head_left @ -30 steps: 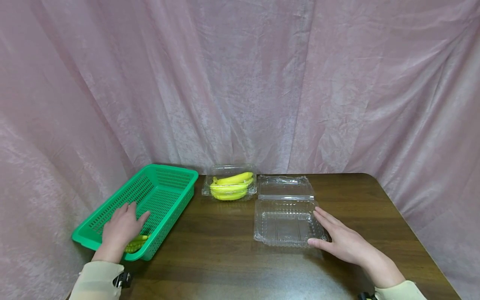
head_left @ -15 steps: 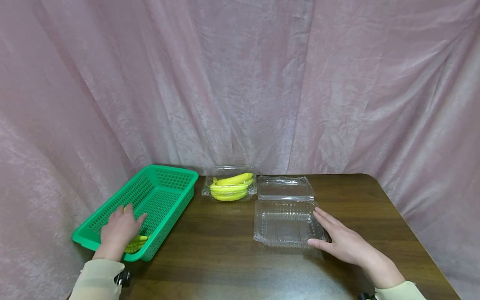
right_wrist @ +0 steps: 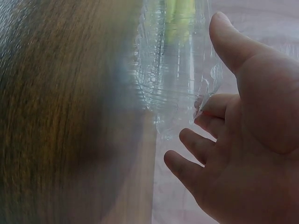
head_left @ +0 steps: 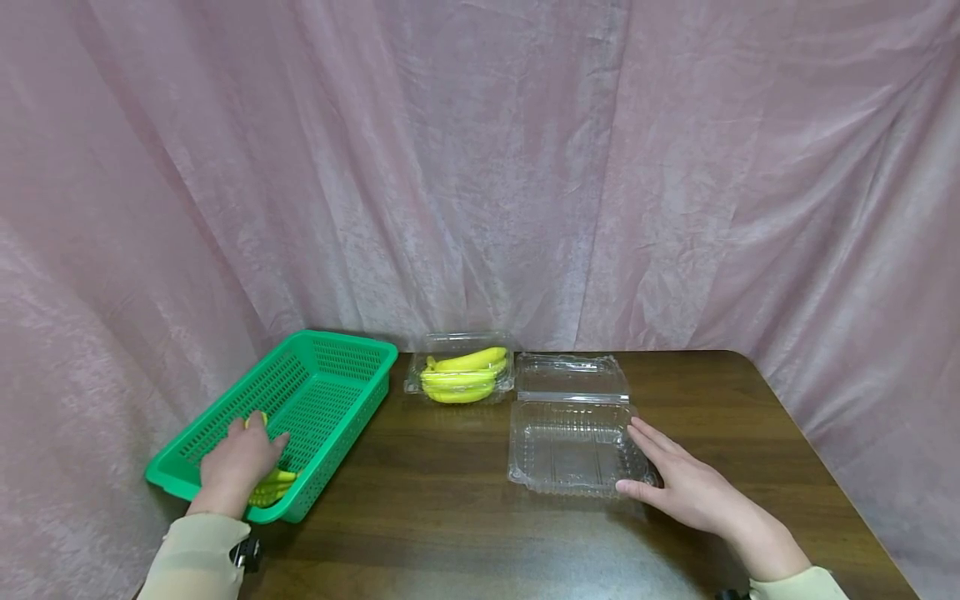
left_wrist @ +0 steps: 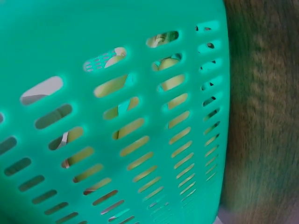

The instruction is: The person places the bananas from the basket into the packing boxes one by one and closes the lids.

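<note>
My left hand (head_left: 238, 458) reaches down into the green slotted basket (head_left: 347, 421) on the left. Its fingers curl on a banana (head_left: 263, 417), whose yellow end shows past the fingertips; the rest is hidden under the hand. More bananas (head_left: 273, 490) lie at the basket's near end, beside the wrist. In the left wrist view the basket wall (left_wrist: 135, 23) fills most of the picture, with yellow behind its slots. My right hand (head_left: 678, 482) rests with straight fingers at the right edge of an opened clear plastic clamshell box (head_left: 573, 457), thumb near its front corner.
A second clear clamshell box (head_left: 461, 340) holding several bananas (head_left: 459, 385) stands at the back of the brown wooden table (head_left: 442, 517), left of the opened box's lid (head_left: 572, 375). A pink curtain (head_left: 495, 167) hangs behind the table and along its sides.
My left hand has shifted slightly back toward me inside the basket, and a yellow banana end has come into sight at its fingertips. The right hand stays at the box's edge.
</note>
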Available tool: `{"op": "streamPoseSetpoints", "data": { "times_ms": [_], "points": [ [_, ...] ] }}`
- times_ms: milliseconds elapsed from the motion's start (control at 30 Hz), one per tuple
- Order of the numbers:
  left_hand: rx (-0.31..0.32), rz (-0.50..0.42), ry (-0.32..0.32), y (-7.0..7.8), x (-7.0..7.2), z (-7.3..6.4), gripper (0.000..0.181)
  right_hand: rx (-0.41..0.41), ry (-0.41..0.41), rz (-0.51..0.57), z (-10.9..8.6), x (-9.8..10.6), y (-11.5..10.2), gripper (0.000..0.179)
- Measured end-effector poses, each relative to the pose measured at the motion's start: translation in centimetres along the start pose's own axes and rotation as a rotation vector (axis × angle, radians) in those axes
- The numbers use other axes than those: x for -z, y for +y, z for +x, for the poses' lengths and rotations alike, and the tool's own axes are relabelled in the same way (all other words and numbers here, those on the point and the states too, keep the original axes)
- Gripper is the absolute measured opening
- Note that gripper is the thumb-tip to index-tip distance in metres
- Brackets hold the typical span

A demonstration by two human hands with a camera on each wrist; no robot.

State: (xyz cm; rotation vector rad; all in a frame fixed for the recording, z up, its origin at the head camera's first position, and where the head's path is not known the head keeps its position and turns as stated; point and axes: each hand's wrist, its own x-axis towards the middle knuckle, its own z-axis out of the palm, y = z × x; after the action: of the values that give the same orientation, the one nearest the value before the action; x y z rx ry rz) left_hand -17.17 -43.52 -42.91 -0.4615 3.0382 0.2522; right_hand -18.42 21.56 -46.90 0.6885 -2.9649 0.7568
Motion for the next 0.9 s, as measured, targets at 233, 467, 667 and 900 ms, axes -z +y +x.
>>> {"op": "streamPoseSetpoints", "data": {
  "times_ms": [233,467,667,900],
  "points": [
    [-0.03,0.001,-0.019,0.1,0.0,0.3,0.095,-0.003,-0.002,0.003,0.0,0.0,0.0,0.093],
    [-0.069,-0.023,-0.016,0.4,-0.4,0.9,0.094,-0.001,-0.002,0.0,0.0,-0.2,0.1,0.093],
    [-0.132,-0.034,-0.017,1.0,-0.3,0.9,0.092,0.008,-0.001,-0.001,0.0,-0.3,0.3,0.092],
    [-0.136,-0.046,-0.001,1.2,-0.1,0.2,0.096,0.016,0.007,-0.007,0.1,-0.2,0.2,0.092]
  ]
}}
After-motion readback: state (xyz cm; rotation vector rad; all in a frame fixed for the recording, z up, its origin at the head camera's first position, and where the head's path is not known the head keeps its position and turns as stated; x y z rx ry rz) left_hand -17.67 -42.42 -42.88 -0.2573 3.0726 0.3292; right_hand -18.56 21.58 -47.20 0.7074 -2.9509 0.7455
